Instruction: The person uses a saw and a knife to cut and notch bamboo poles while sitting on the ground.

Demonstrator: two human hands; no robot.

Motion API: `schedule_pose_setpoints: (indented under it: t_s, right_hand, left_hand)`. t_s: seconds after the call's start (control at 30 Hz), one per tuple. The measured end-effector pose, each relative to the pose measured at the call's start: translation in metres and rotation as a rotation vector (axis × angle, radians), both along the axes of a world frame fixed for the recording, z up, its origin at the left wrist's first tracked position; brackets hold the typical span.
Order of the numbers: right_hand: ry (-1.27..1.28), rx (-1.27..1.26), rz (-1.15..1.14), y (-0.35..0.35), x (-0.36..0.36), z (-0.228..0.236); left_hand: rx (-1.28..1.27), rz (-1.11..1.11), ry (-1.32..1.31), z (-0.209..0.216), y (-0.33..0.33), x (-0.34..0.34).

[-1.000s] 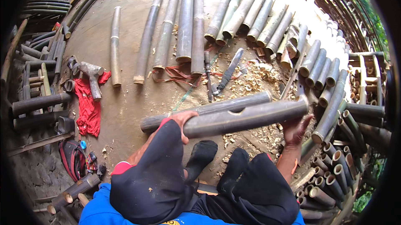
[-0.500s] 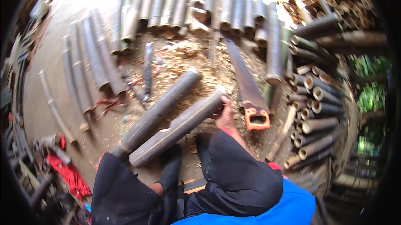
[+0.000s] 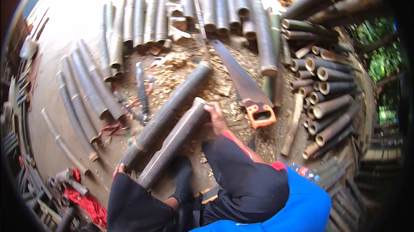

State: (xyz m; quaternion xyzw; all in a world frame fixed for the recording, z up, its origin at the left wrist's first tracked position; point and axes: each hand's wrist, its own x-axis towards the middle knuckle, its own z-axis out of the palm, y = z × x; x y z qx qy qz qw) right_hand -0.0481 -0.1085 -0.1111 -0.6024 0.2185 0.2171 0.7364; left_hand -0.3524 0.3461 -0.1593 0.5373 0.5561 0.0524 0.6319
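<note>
Two dark bamboo poles lie slantwise before my knees. The nearer bamboo pole [image 3: 176, 139] has a pale stripe along its upper side, and its lower end goes behind my left knee. My right hand [image 3: 217, 117] is closed on its upper end, with the thumb near the cut rim. Alongside it, the farther bamboo pole [image 3: 172, 107] rests over the wood chips. At the lower end of that pole, fingers of my left hand [image 3: 119, 170] show, curled against it; my knee hides the rest of the hand.
A handsaw [image 3: 248, 87] with an orange handle lies to the right. A dark-handled blade [image 3: 142, 92] lies to the left among wood chips [image 3: 181, 64]. Bamboo poles [image 3: 151, 20] line the far side, and more bamboo [image 3: 332, 98] is stacked at right. Red cloth [image 3: 88, 204] lies lower left.
The nearer pole has swung steeper and its notch no longer shows. My right hand has moved left and down in the picture with it. Fingers of my left hand now show more clearly.
</note>
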Motion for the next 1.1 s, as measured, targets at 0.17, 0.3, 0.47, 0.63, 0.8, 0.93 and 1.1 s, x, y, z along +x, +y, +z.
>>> schedule_pose_setpoints:
  t_s: [0.17, 0.3, 0.47, 0.63, 0.8, 0.93, 1.1]
  right_hand:
    - [-0.080, -0.258, 0.216, -0.016, 0.018, -0.002]
    - [-0.277, -0.182, 0.287, -0.024, 0.028, -0.028]
    - [-0.251, -0.126, 0.361, -0.028, 0.037, -0.031]
    - [-0.270, -0.214, 0.380, -0.034, 0.043, -0.039]
    - [-0.052, 0.123, 0.233, -0.027, 0.032, 0.004]
    - [-0.104, 0.068, 0.193, -0.037, 0.045, 0.003]
    - [-0.441, -0.404, 0.394, -0.033, 0.054, -0.002]
  left_hand:
    - [0.120, 0.023, -0.111, 0.011, -0.020, 0.006]
    - [0.157, 0.038, -0.147, 0.013, -0.037, 0.007]
    - [0.198, 0.067, -0.159, 0.020, -0.056, -0.004]
    - [0.200, 0.083, -0.173, 0.012, -0.069, -0.007]
    - [0.231, 0.104, -0.172, 0.014, -0.068, -0.015]
    - [0.242, 0.070, -0.177, 0.020, -0.069, -0.005]
    - [0.267, 0.086, -0.187, 0.022, -0.070, -0.010]
